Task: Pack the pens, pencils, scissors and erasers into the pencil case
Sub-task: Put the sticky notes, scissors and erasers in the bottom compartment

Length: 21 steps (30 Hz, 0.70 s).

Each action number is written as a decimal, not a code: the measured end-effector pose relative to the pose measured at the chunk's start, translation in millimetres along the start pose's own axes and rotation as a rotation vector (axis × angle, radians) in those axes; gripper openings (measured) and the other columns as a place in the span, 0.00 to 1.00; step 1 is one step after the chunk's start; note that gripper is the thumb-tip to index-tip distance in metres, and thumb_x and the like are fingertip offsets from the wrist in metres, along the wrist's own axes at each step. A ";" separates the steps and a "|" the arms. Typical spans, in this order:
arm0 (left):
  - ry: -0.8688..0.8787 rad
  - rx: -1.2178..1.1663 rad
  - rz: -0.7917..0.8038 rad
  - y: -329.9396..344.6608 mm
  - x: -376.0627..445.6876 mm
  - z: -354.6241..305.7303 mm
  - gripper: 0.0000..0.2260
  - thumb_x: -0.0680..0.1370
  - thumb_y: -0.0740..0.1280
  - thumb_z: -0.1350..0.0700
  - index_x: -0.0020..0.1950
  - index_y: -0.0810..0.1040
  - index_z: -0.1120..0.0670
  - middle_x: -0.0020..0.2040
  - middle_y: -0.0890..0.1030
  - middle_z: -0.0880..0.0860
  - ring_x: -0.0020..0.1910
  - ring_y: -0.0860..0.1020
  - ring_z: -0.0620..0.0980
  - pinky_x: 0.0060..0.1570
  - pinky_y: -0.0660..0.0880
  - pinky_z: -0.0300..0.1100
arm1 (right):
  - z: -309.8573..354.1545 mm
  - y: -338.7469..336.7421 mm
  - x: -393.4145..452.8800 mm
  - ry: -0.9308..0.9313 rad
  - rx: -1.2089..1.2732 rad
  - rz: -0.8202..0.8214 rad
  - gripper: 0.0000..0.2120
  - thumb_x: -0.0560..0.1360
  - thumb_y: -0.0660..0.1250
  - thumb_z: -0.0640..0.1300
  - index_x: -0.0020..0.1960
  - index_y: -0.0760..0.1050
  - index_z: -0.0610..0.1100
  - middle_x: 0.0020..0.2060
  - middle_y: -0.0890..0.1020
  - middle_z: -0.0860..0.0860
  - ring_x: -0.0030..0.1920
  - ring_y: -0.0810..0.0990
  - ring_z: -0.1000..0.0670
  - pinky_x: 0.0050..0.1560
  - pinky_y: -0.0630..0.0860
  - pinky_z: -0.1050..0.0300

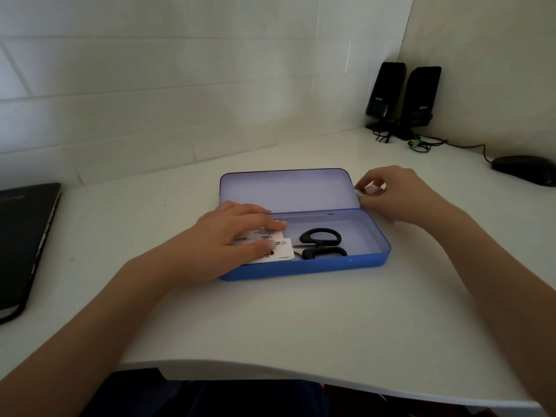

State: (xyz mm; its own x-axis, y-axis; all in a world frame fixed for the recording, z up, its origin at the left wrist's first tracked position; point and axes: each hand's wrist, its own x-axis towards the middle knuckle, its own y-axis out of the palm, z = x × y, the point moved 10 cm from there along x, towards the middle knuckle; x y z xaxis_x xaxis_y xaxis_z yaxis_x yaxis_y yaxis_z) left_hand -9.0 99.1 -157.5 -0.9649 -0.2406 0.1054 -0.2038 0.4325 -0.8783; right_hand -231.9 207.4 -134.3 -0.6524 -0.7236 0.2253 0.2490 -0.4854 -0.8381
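**Packing erasers beside the scissors in the open blue case**

Lying open near the middle of the white desk (301,320), the blue pencil case (307,269) has its long axis running left to right, roughly parallel to the desk's front edge. Its lid (285,191) is folded back toward the wall and stands tilted up behind the tray.

Inside the tray, black-handled scissors (322,243) lie along the case's long axis, with the finger loops toward the right end and the short blades pointing left. The blade tips run under the edge of a white eraser (282,251) in a printed sleeve, which sits in the left part of the tray near the front wall. A second white eraser (261,234) lies just behind it, largely covered.

The left hand (237,233) rests palm down over the left end of the case, fingers spread flat and pressing on both erasers rather than gripping them.

The right hand (400,194) is at the right end of the lid, close to the desk's back-right area, with thumb and fingertips pinched on a small white object (371,190); what that item is cannot be told.

A black folder (24,242) lies at the desk's left edge. Two black speakers (403,97) stand in the back-right corner, and a black mouse (525,170) sits by the right edge.
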 end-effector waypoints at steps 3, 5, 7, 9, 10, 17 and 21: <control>-0.001 -0.004 -0.016 -2.7 -0.4 1.4 0.18 0.67 0.53 0.32 0.56 0.69 0.27 0.57 0.67 0.27 0.62 0.61 0.31 0.63 0.60 0.39 | 2.0 -29.3 -1.8 0.004 0.090 -0.212 0.06 0.71 0.69 0.43 0.48 0.81 0.46 0.41 0.80 0.49 0.38 0.77 0.52 0.36 0.70 0.63; -0.007 -0.021 -0.037 -5.3 -0.3 5.6 0.18 0.68 0.55 0.32 0.55 0.72 0.29 0.56 0.71 0.30 0.61 0.64 0.34 0.64 0.63 0.41 | 9.1 -41.1 -4.4 -0.023 0.218 -0.204 0.05 0.71 0.70 0.43 0.47 0.81 0.48 0.40 0.80 0.51 0.40 0.80 0.53 0.37 0.71 0.66; -0.023 -0.034 -0.063 -8.3 0.1 10.7 0.18 0.69 0.56 0.32 0.56 0.73 0.31 0.54 0.73 0.32 0.60 0.67 0.36 0.64 0.65 0.44 | 27.9 -37.6 -9.8 -0.112 0.316 -0.052 0.05 0.71 0.71 0.42 0.47 0.81 0.49 0.42 0.82 0.51 0.42 0.81 0.56 0.39 0.74 0.69; -0.045 -0.036 -0.088 -10.9 0.9 14.4 0.18 0.69 0.56 0.32 0.55 0.75 0.33 0.53 0.75 0.34 0.59 0.69 0.37 0.63 0.67 0.46 | 49.0 -30.9 -18.3 -0.220 0.356 0.075 0.05 0.71 0.72 0.41 0.46 0.81 0.49 0.46 0.83 0.48 0.45 0.82 0.56 0.47 0.76 0.67; -0.049 -0.038 -0.098 -12.1 1.0 14.7 0.18 0.69 0.57 0.32 0.54 0.76 0.34 0.53 0.76 0.34 0.58 0.70 0.38 0.63 0.67 0.48 | 56.0 -28.3 -21.1 -0.254 0.355 0.099 0.05 0.71 0.72 0.42 0.46 0.81 0.50 0.47 0.83 0.48 0.46 0.83 0.54 0.50 0.77 0.64; -0.051 -0.063 -0.306 -34.8 -6.0 2.1 0.17 0.71 0.58 0.35 0.56 0.74 0.35 0.54 0.77 0.34 0.59 0.71 0.36 0.69 0.60 0.50 | 80.3 -3.3 -28.2 -0.313 0.379 0.079 0.13 0.66 0.76 0.48 0.49 0.80 0.52 0.42 0.82 0.55 0.42 0.81 0.51 0.40 0.76 0.64; -0.078 -0.273 -0.419 -47.2 3.8 -14.4 0.11 0.75 0.65 0.46 0.56 0.77 0.42 0.46 0.81 0.39 0.46 0.77 0.32 0.42 0.70 0.23 | 101.1 6.4 -36.3 -0.400 0.433 0.090 0.18 0.62 0.79 0.46 0.51 0.79 0.52 0.45 0.81 0.51 0.42 0.80 0.50 0.43 0.78 0.59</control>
State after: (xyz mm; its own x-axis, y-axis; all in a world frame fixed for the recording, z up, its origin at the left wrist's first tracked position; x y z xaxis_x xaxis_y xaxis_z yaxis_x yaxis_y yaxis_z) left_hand -5.4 90.2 -108.9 -0.7777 -0.5021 0.3781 -0.6169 0.4940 -0.6127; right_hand -134.3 181.0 -97.7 -0.3156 -0.8592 0.4027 0.6153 -0.5084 -0.6024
